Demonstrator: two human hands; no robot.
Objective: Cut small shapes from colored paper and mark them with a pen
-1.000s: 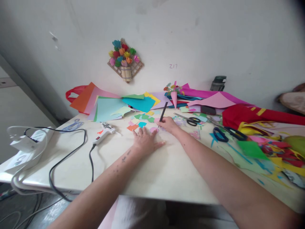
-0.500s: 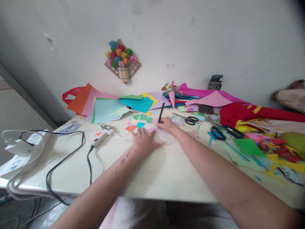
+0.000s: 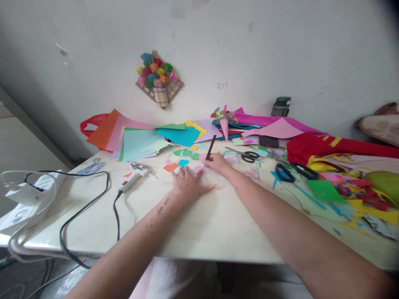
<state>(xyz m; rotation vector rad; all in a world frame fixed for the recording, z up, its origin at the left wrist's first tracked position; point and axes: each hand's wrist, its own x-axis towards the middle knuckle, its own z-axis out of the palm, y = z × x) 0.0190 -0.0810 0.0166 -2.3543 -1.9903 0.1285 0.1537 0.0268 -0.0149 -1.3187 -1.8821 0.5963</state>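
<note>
Head view: table (image 3: pixel 237 236), pale, looks smooth, so loose paper would likely skid on it. Left hand (image 3: pixel 187 182) lies palm down, fingers spread wide, grasping nothing, one finger at the scrap's edge. Right hand (image 3: pixel 218 163) is narrowed round the pen, pinching it low. Pen (image 3: pixel 211 147), dark, leans up and away from the grip at table middle, lower end by the scrap; tip contact too small to tell. Should be light, stiff, maybe a bit slick; best hold is low on the barrel, near the tip. Scrap (image 3: pixel 198 169), lilac-pink, lies on the table between the two hands. Looks like thin paper: next to no weight, bendy, easy to crease or tear; press flat with fingertips, pick up by the rim

Writing: number (image 3: pixel 222 86) handwritten on the wall (image 3: pixel 280 50), reads 217, first digit a bit like a Z. Wrapper (image 3: pixel 378 225) at right has print, too blurred to read. Flask (image 3: pixel 281 107) has a pale patch near the lid, maybe a label, unreadable. No brand legible
</note>
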